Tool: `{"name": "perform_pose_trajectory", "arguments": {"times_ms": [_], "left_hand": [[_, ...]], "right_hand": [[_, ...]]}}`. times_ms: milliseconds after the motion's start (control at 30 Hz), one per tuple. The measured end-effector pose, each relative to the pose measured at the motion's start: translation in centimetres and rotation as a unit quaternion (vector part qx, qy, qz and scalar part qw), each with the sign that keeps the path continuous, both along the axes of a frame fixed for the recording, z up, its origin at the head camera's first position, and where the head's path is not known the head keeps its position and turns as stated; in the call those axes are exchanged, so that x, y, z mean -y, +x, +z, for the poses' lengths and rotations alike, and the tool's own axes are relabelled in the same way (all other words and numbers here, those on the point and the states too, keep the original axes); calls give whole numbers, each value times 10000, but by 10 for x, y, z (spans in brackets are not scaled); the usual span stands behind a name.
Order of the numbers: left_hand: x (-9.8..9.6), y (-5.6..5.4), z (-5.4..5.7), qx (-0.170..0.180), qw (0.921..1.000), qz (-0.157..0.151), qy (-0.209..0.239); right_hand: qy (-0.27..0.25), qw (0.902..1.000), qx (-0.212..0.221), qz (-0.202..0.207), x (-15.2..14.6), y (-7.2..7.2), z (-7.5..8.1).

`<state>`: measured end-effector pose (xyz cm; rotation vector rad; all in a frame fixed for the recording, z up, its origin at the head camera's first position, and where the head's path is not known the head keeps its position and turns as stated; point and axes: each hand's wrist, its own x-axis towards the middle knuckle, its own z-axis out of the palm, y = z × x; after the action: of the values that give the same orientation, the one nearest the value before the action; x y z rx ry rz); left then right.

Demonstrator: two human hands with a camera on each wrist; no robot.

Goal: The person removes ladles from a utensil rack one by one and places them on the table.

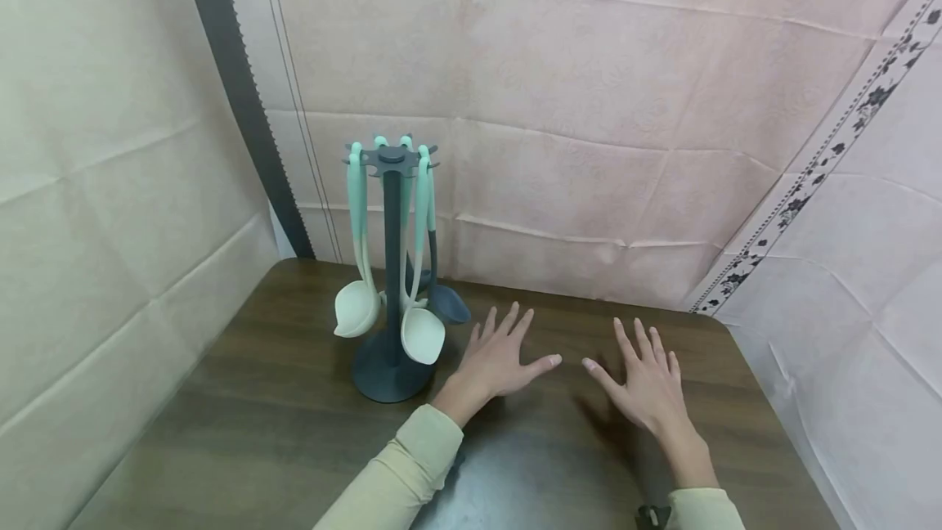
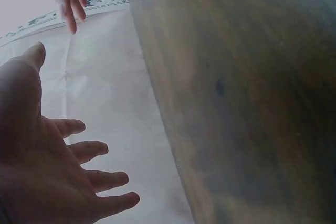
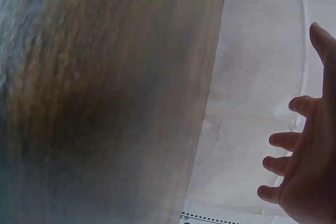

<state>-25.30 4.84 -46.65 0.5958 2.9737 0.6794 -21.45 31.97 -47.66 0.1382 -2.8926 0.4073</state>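
Note:
Both hands hover over the table with fingers spread and nothing in them. My left hand [image 1: 496, 358] is just right of a dark utensil stand [image 1: 393, 260]; the nearest utensils are a white ladle [image 1: 423, 336] and a dark blue-grey utensil head [image 1: 449, 304]. Farther right, my right hand [image 1: 649, 387] points toward the back edge, thumb turned to the left hand. On the stand's left hangs another white ladle [image 1: 356, 309] with a spout-like tip. The utensils have mint-green handles [image 1: 421, 195]; some heads behind the post are partly hidden.
The brown wooden table [image 1: 243, 415] has rounded back corners. Pale creased cloth [image 1: 559, 121] hangs behind it and at both sides. A dark strip [image 1: 246, 96] runs down the left corner, and a floral border [image 1: 817, 162] down the right.

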Motion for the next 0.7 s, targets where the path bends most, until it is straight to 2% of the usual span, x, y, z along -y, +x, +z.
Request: {"name": "perform_pose_trajectory", "arguments": {"times_ms": [300, 600, 700], "left_hand": [[-2, 10, 20, -105, 9996, -193, 157], [-1, 22, 51, -323, 9982, -388, 309], [1, 26, 61, -558, 9970, -444, 287]], "right_hand": [[-55, 9999, -118, 8, 3, 2, 2], [-182, 9983, -539, 117, 7, 0, 2], [-197, 9976, -646, 168, 9, 0, 5]]}}
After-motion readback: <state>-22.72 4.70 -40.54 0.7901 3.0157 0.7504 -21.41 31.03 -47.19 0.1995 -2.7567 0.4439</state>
